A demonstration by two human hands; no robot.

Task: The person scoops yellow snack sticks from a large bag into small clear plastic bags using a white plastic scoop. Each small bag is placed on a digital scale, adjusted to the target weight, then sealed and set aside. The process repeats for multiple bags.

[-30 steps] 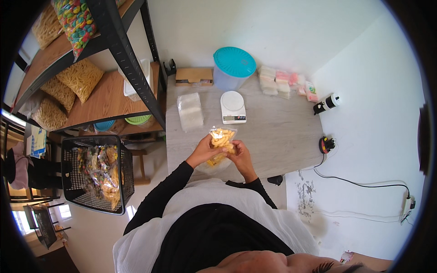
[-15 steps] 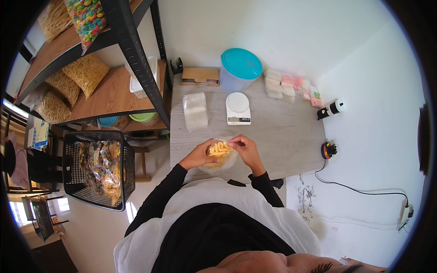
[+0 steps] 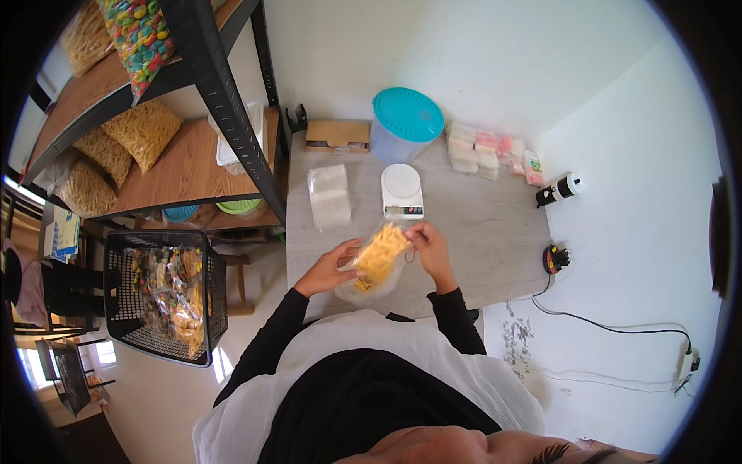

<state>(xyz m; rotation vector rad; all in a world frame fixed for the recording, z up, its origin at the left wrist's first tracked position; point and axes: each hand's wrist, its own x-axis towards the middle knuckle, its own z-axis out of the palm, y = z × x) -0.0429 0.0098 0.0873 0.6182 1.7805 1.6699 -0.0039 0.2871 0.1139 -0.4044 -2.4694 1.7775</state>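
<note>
A clear plastic bag of yellow stick-shaped snacks is between my hands at the near side of the table, tilted and smeared by motion. My left hand has its thumb over the bag's lower left part, with the fingers at its left edge. Pinched in my right hand is the bag's upper right edge. Just beyond the bag stands a white kitchen scale, its round platform bare. To the left of the scale lies a stack of clear plastic bags.
A clear tub with a turquoise lid stands by the wall, between a cardboard box and several small packs. A black basket of bagged snacks is at left, below shelves. A socket block sits by the table's right edge.
The bag has moved up and right, tipping toward the scale, and shows more of its snack sticks. My right hand has shifted slightly right; my left hand has slid slightly left.
</note>
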